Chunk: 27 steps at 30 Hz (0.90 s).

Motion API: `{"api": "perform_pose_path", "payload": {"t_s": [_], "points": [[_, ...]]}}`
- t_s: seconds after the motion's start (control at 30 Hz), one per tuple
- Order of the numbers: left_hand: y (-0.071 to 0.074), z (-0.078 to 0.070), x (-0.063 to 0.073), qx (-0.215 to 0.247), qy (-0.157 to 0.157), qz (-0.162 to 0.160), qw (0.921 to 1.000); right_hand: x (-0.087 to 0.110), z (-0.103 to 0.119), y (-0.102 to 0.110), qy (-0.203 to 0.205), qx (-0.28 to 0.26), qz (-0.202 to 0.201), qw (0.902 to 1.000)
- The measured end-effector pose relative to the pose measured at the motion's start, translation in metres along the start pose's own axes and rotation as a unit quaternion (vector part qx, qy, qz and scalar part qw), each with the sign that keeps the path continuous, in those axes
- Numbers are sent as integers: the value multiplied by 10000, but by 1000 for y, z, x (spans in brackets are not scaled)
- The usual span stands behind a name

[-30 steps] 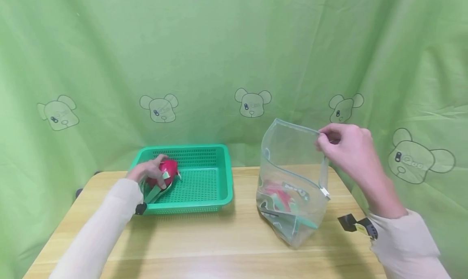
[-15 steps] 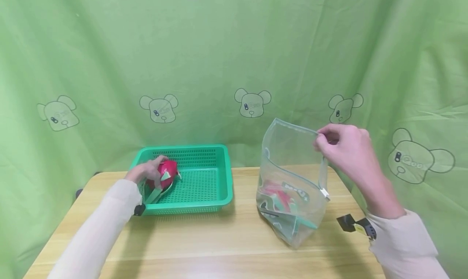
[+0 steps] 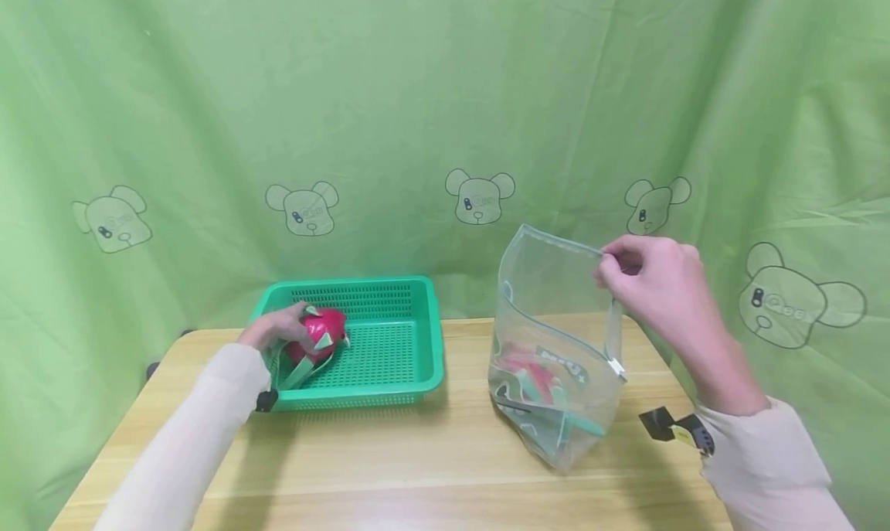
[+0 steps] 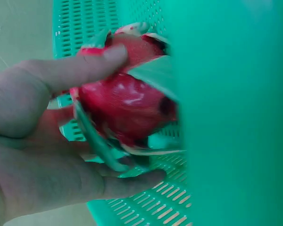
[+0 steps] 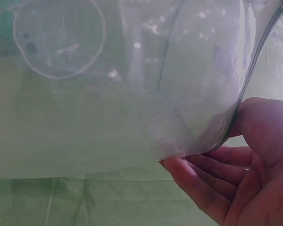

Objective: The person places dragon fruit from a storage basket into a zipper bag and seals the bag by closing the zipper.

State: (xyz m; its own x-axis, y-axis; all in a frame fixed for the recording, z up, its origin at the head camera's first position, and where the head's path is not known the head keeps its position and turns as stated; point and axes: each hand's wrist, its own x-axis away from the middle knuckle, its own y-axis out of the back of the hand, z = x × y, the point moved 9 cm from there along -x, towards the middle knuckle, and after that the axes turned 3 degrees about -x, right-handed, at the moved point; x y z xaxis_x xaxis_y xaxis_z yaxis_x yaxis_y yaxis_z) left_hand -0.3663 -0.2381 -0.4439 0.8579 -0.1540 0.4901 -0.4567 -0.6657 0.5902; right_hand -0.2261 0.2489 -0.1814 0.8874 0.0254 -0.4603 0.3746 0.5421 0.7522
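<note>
A red dragon fruit (image 3: 327, 327) with green scales lies at the left end of the green plastic basket (image 3: 354, 394). My left hand (image 3: 281, 326) grips it; in the left wrist view the thumb presses on its red skin (image 4: 127, 106) and the fingers reach under it. On the right, my right hand (image 3: 657, 284) pinches the top corner of a clear zip bag (image 3: 591, 399) and holds its mouth open. Through the bag's wall shows another red and green thing (image 3: 534, 375), likely a dragon fruit. The right wrist view shows thumb and fingers at the bag's rim (image 5: 236, 113).
The basket and the bag stand on a light wooden table (image 3: 403, 469), with a gap between them. A white zip slider (image 3: 616, 369) hangs at the bag's right edge. Behind the table hangs a green curtain (image 3: 389, 129) with bear-face prints.
The dragon fruit in the basket has turned and shifted slightly to the right under my left hand. My right hand and the bag have stayed nearly still.
</note>
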Motion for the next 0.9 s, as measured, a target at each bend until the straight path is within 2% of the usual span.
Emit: {"api": "perform_pose_path", "payload": {"t_s": [0.1, 0.17, 0.3, 0.4, 0.57, 0.7, 0.9], "points": [[-3, 4, -3, -125, 138, 32, 9998, 1, -1, -1, -10, -20, 34, 10000], [-5, 7, -4, -47, 260, 49, 9996, 1, -1, -1, -13, -36, 46, 10000], [-8, 10, -3, 299, 484, 89, 9983, 3, -3, 1, -59, -94, 35, 9999], [-10, 9, 1, 480, 533, 165, 9973, 3, -3, 2, -76, -107, 29, 9999], [-11, 7, 4, 559, 473, 235, 9970, 3, -3, 2, -41, -28, 37, 10000], [-12, 7, 4, 429, 387, 213, 9981, 3, -2, 2, -1, 0, 2, 10000], [-9, 10, 3, 486, 276, 137, 9983, 4, -4, 0, -48, -73, 84, 9999]]}}
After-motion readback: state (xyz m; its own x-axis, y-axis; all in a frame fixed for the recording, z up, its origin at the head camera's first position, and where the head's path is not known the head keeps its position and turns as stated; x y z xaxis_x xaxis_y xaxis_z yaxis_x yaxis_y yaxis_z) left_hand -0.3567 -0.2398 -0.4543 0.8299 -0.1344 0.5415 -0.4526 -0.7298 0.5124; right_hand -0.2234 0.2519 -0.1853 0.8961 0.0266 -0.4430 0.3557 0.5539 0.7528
